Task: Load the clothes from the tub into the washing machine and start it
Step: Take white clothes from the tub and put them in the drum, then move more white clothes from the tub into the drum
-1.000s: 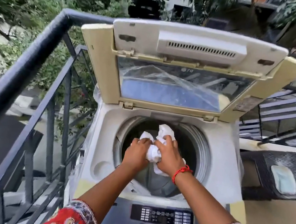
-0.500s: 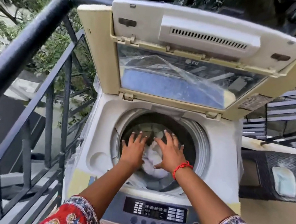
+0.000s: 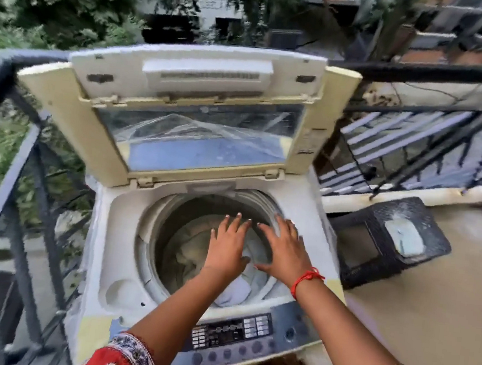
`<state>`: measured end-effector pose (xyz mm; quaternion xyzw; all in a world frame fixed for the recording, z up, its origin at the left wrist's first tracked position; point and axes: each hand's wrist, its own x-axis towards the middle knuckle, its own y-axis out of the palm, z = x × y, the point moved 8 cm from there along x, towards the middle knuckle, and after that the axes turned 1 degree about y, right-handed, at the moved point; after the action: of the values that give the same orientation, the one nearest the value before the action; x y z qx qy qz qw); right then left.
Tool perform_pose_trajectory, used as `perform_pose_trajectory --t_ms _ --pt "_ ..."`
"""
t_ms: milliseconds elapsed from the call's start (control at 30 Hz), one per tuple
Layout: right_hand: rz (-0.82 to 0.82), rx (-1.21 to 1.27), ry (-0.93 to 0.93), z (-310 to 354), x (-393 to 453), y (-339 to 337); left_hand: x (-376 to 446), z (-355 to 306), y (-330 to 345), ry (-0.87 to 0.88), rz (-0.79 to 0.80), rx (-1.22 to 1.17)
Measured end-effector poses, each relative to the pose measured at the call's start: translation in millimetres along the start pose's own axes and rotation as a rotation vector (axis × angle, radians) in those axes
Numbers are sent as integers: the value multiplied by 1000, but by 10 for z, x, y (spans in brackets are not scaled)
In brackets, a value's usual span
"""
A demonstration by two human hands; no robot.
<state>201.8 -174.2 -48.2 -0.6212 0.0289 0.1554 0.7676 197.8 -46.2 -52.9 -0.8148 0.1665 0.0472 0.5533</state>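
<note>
A top-loading washing machine (image 3: 117,229) stands in front of me with its lid (image 3: 187,112) folded up and back. Pale and white clothes (image 3: 232,293) lie at the bottom of the round drum. My left hand (image 3: 227,245) hovers over the drum mouth, palm down, fingers spread, holding nothing. My right hand (image 3: 286,250), with a red thread at the wrist, is beside it over the drum's right rim, also spread and empty. The control panel (image 3: 234,334) with buttons runs along the machine's near edge. No tub is in view.
A dark metal railing (image 3: 9,160) runs close along the machine's left side and behind it. A dark wicker stool (image 3: 375,245) with a pale blue item on top stands to the right on the tan floor. Trees and buildings lie beyond.
One second ago both hands held a white cloth over the drum; they let it drop in and opened. The view has since swung to the right, and the hands sit higher over the drum.
</note>
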Motion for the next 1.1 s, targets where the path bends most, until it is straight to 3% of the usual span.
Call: perform_pose_trajectory --t_ms 267,400,533,667,900,1100 --pt "-350 90 279 -1296 -1220 -710 -96 -1589 -82 342 -152 -29" --pt "-431 119 440 -1988 -1934 -738 -295 -2565 163 567 -182 -32" --pt "-371 170 545 -2625 -2570 -395 -535 -3394 824 688 -75 39" --pt "-250 259 627 -3141 -3095 141 -802 -3720 1819 712 142 168" --pt "1 291 742 -3699 -3628 1057 -1040 -3507 3006 626 405 542" --pt "63 360 758 -3912 -3577 1586 -837 -3422 3491 629 505 693"
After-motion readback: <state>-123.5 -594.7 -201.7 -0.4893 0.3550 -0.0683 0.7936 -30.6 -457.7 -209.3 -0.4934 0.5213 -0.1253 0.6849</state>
